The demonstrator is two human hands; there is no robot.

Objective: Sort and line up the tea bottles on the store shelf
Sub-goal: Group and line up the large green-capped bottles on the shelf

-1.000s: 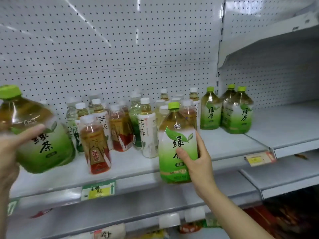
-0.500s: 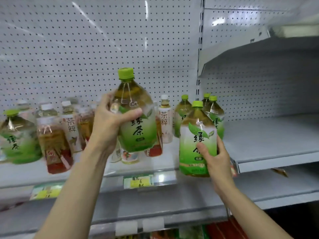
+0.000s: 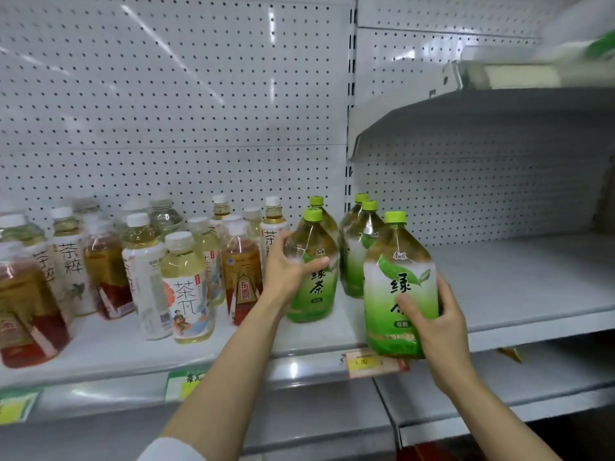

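Left hand (image 3: 289, 268) grips a green tea bottle (image 3: 311, 277) on the shelf (image 3: 309, 344); right hand (image 3: 432, 324) holds another (image 3: 397, 271); small bottles (image 3: 186, 277) crowd left.

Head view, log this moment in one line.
left hand: grips green tea bottle on shelf | right hand: holds second green tea bottle at shelf edge

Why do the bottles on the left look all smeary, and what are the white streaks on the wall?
In the head view, the small tea bottles at the left edge are blurred and stretched by the wide lens; the green tea bottle in the right hand is sharp. The streaks on the pegboard are reflected light glare.
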